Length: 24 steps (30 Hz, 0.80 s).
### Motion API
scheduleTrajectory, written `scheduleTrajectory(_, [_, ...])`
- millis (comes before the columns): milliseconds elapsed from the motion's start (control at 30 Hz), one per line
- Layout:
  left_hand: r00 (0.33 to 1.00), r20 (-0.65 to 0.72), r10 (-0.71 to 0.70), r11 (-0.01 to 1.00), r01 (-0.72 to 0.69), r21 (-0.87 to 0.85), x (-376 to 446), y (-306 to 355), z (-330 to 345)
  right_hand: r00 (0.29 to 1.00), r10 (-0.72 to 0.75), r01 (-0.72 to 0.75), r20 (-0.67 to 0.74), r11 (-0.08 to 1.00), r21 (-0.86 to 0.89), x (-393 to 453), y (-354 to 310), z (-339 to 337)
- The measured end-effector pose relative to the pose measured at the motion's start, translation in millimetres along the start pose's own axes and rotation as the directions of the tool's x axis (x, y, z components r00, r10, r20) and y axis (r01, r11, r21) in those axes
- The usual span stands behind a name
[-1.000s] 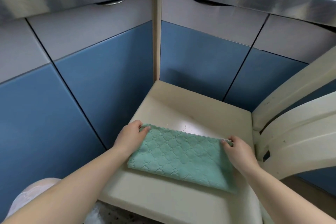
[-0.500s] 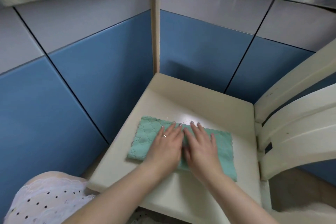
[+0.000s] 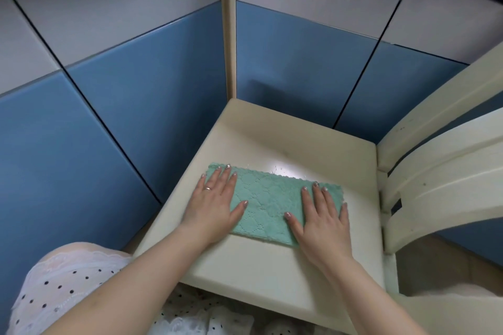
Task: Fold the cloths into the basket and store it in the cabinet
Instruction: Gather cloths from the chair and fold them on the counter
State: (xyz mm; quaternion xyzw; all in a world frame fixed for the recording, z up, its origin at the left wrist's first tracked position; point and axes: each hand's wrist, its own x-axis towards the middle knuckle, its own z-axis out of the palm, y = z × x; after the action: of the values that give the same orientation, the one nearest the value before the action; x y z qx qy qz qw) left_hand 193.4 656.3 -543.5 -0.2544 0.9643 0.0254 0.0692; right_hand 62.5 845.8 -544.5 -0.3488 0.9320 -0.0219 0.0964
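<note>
Since half a second ago the two hands have slid apart, from side by side at the middle of the cloth out to its two ends. The folded mint-green textured cloth (image 3: 268, 205) lies flat as a long rectangle on the cream-coloured square chair seat (image 3: 253, 275), in the lower centre of the frame, its scalloped far edge running from centre left to centre right.

The left hand (image 3: 215, 205) lies palm down over the cloth's left end, its fingers (image 3: 221, 179) straight and close together, their tips reaching the cloth's far left corner, the thumb spread out to the right on the fabric. A ring sits on one finger. The right hand (image 3: 322, 216) lies palm down over the cloth's right end, fingers extended and slightly fanned, tips just short of the far edge, thumb angled left on the fabric and the little finger along the right edge. Neither hand grips anything; both press flat, with bare cloth showing between the two thumbs.

Blue and grey cabinet doors (image 3: 141, 84) fill the upper and left frame. The chair's cream curved backrest (image 3: 446, 171) stands at the right. A white dotted garment (image 3: 62, 280) shows at lower left.
</note>
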Motion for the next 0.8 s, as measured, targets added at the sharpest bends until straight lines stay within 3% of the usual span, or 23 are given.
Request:
scheduleTrajectory(100, [0.998,0.045,-0.034,0.999,0.034,0.004,-0.1,-6.1,0.4,0.997,0.058,-0.058,0.047,0.998,-0.002,-6.3,6.7,-5.1])
scheduleTrajectory(200, [1.0,-0.011,-0.005,1.0,0.005,-0.002,-3.2,-1.2,-7.0,0.997,0.058,-0.058,0.056,0.998,-0.011,1.3,4.9,-14.7])
scheduleTrajectory(267, [0.971,-0.171,0.165,0.986,-0.159,0.045,-16.7,11.1,-10.9,0.998,-0.046,0.048,-0.045,0.998,0.046,9.1,0.6,-23.0])
scheduleTrajectory(333, [0.877,-0.281,0.391,0.917,-0.398,0.033,-33.8,31.1,-5.4,0.965,-0.23,0.246,-0.124,0.96,0.133,15.2,-8.1,-29.3])
scheduleTrajectory(400, [0.82,-0.284,0.497,0.857,-0.515,0.016,-48.6,47.1,-1.0,0.918,-0.392,0.396,-0.057,0.911,0.116,17.2,-18.8,-33.6])
scheduleTrajectory(500, [0.83,-0.26,0.493,0.866,-0.498,0.05,-55.1,46.4,7.3,0.913,-0.406,0.406,0.039,0.914,0.009,18.6,-19.4,-30.3])
scheduleTrajectory(633, [0.831,-0.271,0.486,0.873,-0.475,0.11,-61.6,17.0,10.7,0.919,-0.39,0.385,-0.062,0.919,-0.086,10.2,-9.8,-21.9])
scheduleTrajectory(800, [0.826,-0.245,0.507,0.862,-0.484,0.152,-68.7,-24.8,12.5,0.864,-0.467,0.45,-0.19,0.884,-0.126,-15.0,-2.1,-14.0])
